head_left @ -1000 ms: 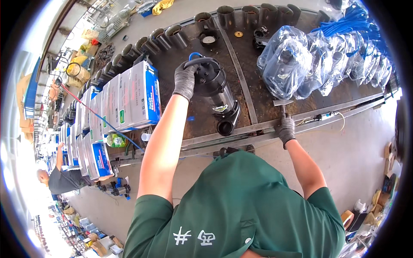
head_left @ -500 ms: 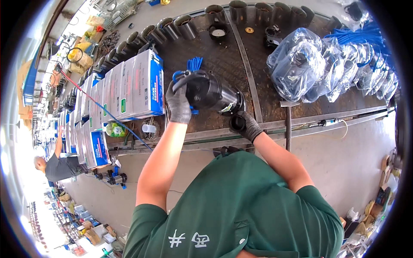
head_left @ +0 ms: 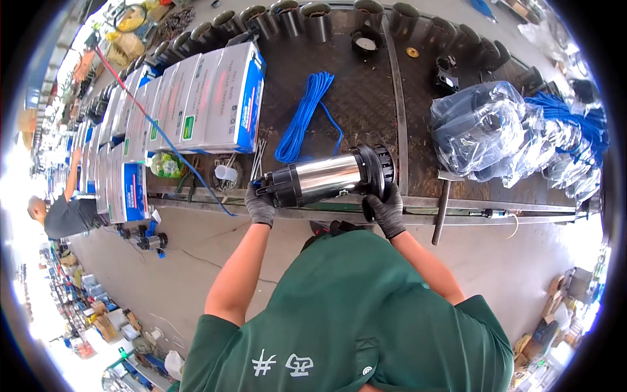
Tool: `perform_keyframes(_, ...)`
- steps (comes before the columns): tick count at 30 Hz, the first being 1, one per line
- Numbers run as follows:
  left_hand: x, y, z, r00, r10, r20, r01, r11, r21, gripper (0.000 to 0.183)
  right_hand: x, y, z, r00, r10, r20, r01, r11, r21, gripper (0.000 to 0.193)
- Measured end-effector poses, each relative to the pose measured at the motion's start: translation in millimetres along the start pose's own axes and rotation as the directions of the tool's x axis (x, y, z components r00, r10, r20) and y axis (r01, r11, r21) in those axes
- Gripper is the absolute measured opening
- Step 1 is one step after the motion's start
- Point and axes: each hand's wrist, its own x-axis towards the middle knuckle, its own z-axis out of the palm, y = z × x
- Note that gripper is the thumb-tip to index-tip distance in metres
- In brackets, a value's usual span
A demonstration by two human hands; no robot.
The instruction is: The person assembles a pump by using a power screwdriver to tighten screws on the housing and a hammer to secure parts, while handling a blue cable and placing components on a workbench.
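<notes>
A submersible pump [head_left: 328, 178] with a shiny steel body and black ends lies sideways across the bench's near edge, between my hands. My left hand [head_left: 261, 208], in a dark grey glove, is closed around the handle end. At the other end, my right hand [head_left: 390, 210], also gloved, grips the black outlet beside the wide slotted base [head_left: 384, 166]. Part of the outlet is hidden by my fingers. Just beyond the pump, a bundled blue cable [head_left: 304, 117] rests on the dark bench top [head_left: 366, 98].
Grey and blue boxes [head_left: 219, 98] stand stacked on the left. Bagged pumps [head_left: 480, 127] with blue cables sit at right. Dark metal cylinders [head_left: 317, 23] line the far edge. A metal bar [head_left: 443, 212] sticks out from the near edge. Another person [head_left: 68, 219] works far left.
The pump has swung from tilted, with its handle end raised toward me, to lying level across me. My left hand has come lower and nearer. The whole cable bundle is now uncovered.
</notes>
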Motion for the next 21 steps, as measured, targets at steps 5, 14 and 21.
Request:
perform_keyframes(5,-3.3,6.2,-16.2,0.824,0.214,0.524,-0.529,-0.042,0.848,0.021,-8.4,-6.4,17.4,0.998,-0.027,0.048,0.04,0.96,-0.276,0.057)
perform_keyframes(14,11.9,34.8,-15.4,0.804,-0.194,0.563,-0.593,-0.185,0.784,0.029,-11.9,-1.7,2.7,0.966,0.097,0.241,-0.037,0.97,-0.24,0.059)
perform_keyframes(21,-17.7,24.2,10.3,0.753,-0.234,0.615,-0.657,-0.287,0.697,0.025,-17.9,33.1,-24.0,0.975,0.056,0.217,-0.008,0.976,-0.217,0.066)
